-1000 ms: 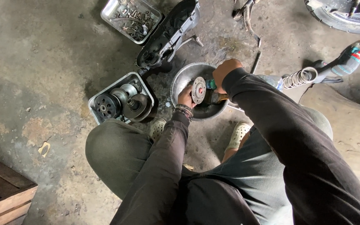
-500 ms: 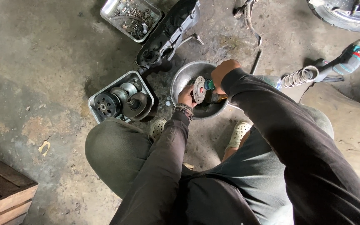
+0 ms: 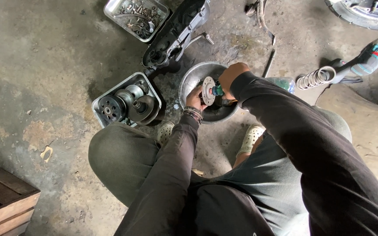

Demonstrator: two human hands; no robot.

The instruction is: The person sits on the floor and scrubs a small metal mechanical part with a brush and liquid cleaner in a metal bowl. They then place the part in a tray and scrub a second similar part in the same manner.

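While the stained concrete floor (image 3: 44, 78) spreads out around the squatting person, a metal basin (image 3: 191, 81) sits between the feet, and over it the left hand (image 3: 194, 97) grips a round metal disc (image 3: 208, 90) on edge. Closed on a green-handled tool (image 3: 217, 90), the right hand (image 3: 229, 78) works the disc's face. A tray of pulley parts (image 3: 127, 105) waits beside the basin, apparently not yet handled; a bin of small hardware (image 3: 136, 17) lies beyond.

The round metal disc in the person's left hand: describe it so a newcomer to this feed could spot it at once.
Start at the round metal basin on the concrete floor, in front of the squatting person's knees. Over it, the left hand holds a flat grey disc on edge, while the right hand presses a green-handled tool to it. Unlike the dark pulleys in the square tray to its left, it is thin, with small holes and a red centre.
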